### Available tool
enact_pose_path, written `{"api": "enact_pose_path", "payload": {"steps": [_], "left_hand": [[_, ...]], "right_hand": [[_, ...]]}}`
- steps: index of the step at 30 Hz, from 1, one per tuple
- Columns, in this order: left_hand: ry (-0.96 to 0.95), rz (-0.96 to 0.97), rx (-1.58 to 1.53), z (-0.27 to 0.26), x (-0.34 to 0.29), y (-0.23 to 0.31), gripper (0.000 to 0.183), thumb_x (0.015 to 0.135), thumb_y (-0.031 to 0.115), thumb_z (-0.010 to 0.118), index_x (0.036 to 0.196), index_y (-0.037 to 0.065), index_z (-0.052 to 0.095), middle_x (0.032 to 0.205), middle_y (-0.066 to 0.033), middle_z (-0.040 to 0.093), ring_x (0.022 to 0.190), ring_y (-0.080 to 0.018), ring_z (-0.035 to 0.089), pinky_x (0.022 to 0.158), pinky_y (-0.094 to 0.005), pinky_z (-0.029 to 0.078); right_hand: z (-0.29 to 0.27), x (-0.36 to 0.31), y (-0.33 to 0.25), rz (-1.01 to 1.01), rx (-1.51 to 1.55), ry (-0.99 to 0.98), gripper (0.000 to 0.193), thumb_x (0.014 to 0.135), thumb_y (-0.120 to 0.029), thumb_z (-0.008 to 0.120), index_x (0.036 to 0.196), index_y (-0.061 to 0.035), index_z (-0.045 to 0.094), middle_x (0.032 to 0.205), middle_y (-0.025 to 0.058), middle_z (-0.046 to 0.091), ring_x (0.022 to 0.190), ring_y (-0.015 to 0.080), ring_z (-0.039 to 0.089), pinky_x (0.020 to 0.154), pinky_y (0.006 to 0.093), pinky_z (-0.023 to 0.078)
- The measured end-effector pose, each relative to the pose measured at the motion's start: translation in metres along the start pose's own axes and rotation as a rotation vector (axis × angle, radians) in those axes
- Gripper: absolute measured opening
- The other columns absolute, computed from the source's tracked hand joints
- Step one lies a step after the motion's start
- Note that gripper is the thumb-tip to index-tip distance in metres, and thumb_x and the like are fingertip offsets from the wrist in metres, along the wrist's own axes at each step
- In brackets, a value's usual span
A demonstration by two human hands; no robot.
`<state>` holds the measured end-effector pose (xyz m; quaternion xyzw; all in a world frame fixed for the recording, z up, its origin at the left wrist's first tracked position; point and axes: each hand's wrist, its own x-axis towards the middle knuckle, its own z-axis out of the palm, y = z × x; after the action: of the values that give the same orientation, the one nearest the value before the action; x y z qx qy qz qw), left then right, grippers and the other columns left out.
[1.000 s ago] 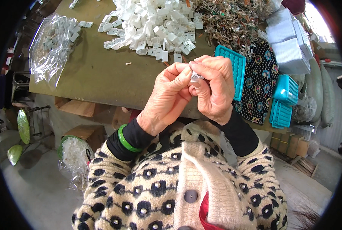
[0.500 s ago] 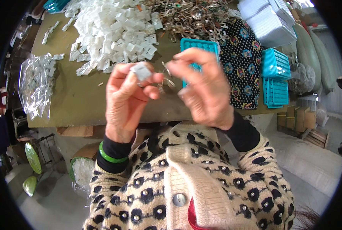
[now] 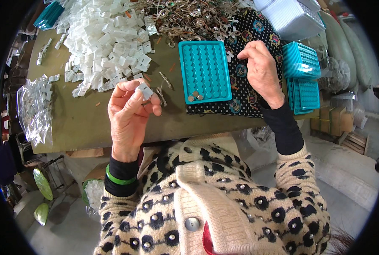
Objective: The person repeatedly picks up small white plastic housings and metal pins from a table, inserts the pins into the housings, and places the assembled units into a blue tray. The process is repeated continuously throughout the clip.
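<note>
While your left fingers [image 3: 125,86] pinch a white piece [image 3: 145,90], your right fingers' [image 3: 251,51] grip is unclear. The teal tray [image 3: 205,63] holds few discs [image 3: 191,98]; a white heap [image 3: 106,44] remains far left.

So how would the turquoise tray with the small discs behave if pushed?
The tray looks like thin moulded plastic: probably light, fairly stiff. Lying flat, it seems unlikely to tip. The discs clustered near its corner might shift.
</note>
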<state>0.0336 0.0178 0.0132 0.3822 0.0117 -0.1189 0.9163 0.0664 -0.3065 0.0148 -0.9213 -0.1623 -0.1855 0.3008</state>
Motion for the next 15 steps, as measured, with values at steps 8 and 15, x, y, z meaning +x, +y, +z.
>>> {"api": "enact_pose_path", "payload": {"steps": [8,15], "left_hand": [[-0.009,-0.041,-0.019,0.001,0.002,-0.007,0.014,0.094,0.006,0.061,0.108,0.004,0.060,0.107,-0.0121,0.061,0.076,-0.0235,0.064,0.063,-0.0327,0.055],[-0.083,-0.039,-0.015,-0.003,0.002,-0.004,0.016,0.094,0.004,0.062,0.110,0.001,0.063,0.102,-0.0125,0.065,0.081,-0.0239,0.067,0.068,-0.0340,0.058]], "right_hand": [[0.013,0.003,-0.006,-0.015,-0.076,0.052,0.010,0.088,0.002,0.062,0.097,0.0024,0.065,0.090,0.0107,0.061,0.075,0.0228,0.061,0.065,0.0311,0.049],[0.023,0.007,-0.001,-0.038,-0.133,-0.031,0.009,0.082,0.003,0.061,0.090,-0.0021,0.061,0.085,0.0101,0.057,0.083,0.0284,0.060,0.073,0.0372,0.050]]}}
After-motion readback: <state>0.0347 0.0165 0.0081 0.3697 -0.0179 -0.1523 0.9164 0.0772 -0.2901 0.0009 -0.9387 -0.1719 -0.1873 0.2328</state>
